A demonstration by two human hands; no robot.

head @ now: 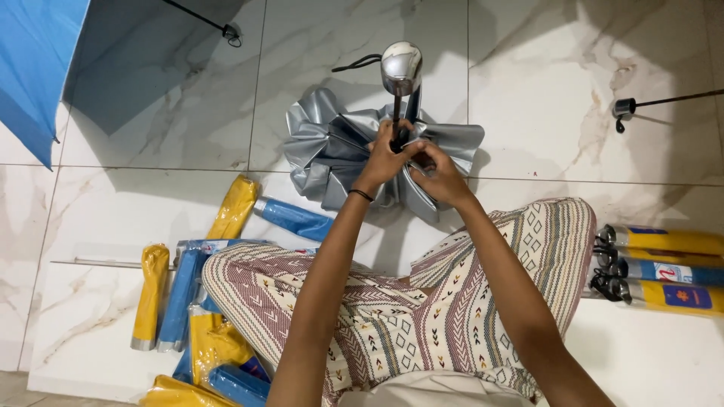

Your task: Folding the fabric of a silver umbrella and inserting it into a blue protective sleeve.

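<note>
We observe our left hand (382,160) and right hand (441,172) closed around a folded silver umbrella's (332,147) crinkled fabric, chrome handle (401,68) upright.

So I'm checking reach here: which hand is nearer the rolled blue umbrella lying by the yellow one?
Left. The left hand grips the grey umbrella's shaft, on the side toward the rolled blue umbrella; the right hand is farther off.

Glossy white marble-look floor tiles (188,226), shiny silvery umbrella fabric (324,147), a polished chrome-like handle (400,66), and crinkly yellow and blue plastic sleeves (192,301).
</note>
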